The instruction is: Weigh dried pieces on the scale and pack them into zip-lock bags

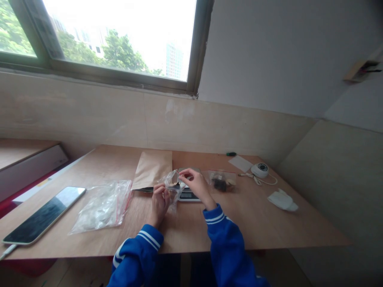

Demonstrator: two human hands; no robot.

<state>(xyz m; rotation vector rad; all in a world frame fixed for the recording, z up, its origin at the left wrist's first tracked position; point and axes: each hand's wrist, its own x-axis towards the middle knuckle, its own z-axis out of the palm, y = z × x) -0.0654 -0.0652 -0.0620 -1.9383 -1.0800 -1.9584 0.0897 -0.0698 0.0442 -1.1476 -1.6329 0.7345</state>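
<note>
Both my hands hold a small clear plastic bag (172,181) above the wooden table (254,215). My left hand (159,202) grips the bag's lower part with closed fingers. My right hand (196,184) pinches the bag's top edge. Just behind the hands lies a small digital scale (189,195). A brown paper envelope (152,169) lies beside the scale, to its left. What the bag holds is too small to make out.
A pile of clear zip bags (103,205) lies at the left, with a phone (44,214) on a cable further left. To the right sit a zip bag with dark pieces (220,181), a white card (240,163), a round white device (259,170) and a white object (282,200).
</note>
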